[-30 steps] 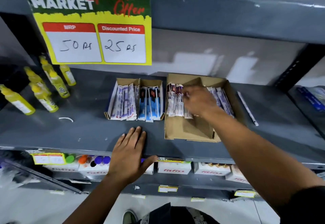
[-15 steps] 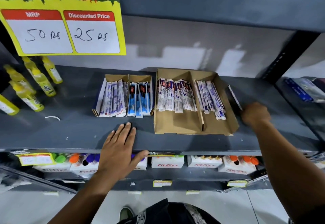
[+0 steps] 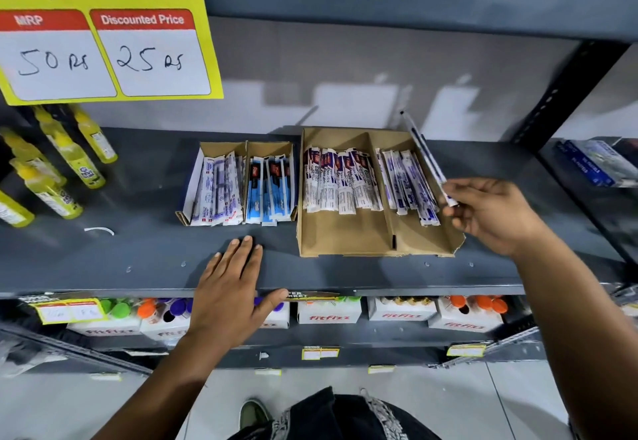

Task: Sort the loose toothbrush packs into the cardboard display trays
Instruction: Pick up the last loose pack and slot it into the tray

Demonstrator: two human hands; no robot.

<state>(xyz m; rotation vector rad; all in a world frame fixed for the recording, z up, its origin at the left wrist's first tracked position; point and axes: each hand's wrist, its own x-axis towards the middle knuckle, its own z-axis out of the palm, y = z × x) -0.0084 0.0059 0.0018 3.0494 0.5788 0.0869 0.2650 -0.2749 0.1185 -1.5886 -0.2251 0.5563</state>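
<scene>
Two cardboard display trays sit on the grey shelf. The small tray (image 3: pixel 221 145) on the left holds white-and-purple packs and blue packs in two compartments. The large tray (image 3: pixel 345 243) on the right holds dark-topped white packs on its left side and purple-and-white packs (image 3: pixel 407 180) on its right side. My right hand (image 3: pixel 490 215) pinches one loose toothbrush pack (image 3: pixel 423 149) by its near end, lifted and slanting up over the large tray's right wall. My left hand (image 3: pixel 231 287) lies flat on the shelf's front edge, fingers apart, holding nothing.
Yellow bottles (image 3: pixel 65 160) stand at the shelf's left. A yellow price sign (image 3: pixel 103 60) hangs from the shelf above. Fitfizz boxes (image 3: pixel 328 315) with coloured caps fill the shelf below. A black upright post (image 3: pixel 566 84) and blue packs (image 3: pixel 597 163) are at the right.
My right hand has picked the loose pack up off the shelf right of the large tray and raised it over the tray's right wall. My left hand has stayed put.
</scene>
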